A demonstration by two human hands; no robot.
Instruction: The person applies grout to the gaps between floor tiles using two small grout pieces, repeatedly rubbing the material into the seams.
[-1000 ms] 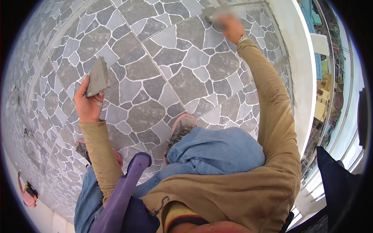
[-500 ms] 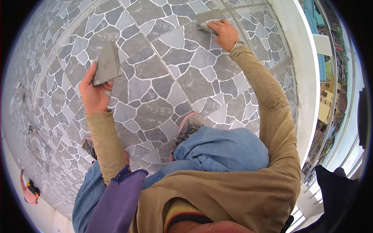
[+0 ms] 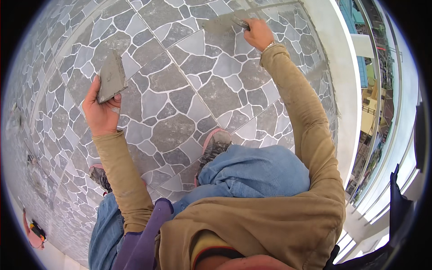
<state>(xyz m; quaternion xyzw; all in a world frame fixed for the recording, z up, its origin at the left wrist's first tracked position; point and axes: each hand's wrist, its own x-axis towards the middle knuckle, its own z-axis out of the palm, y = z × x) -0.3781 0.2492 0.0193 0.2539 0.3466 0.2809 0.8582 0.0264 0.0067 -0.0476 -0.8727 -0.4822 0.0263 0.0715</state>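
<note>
My left hand [image 3: 101, 117] is wrapped round the lower left edge of a flat slab-like tool [image 3: 112, 78] coated in grey paste, held above the floor. At the top, my right hand [image 3: 259, 33] grips a dark trowel-like tool [image 3: 243, 23], tilted at a smear of wet grey grout [image 3: 220, 23] along a joint in the stone-patterned tiles [image 3: 173, 132]. Its blade is hard to make out. My crouched legs and shoes [image 3: 213, 146] are below, between the forearms.
A pale curb [image 3: 346, 90] borders the tiles on the right, with railings and rooftops [image 3: 373, 103] beyond. A person in pink [image 3: 35, 234] is at the far lower left by a pale strip. Dark fabric [image 3: 398, 211] hangs at the lower right.
My right hand swept left, then shifted slightly back right with the tool tilting more on edge. The grey smear now reaches further left. My left hand still holds the coated slab.
</note>
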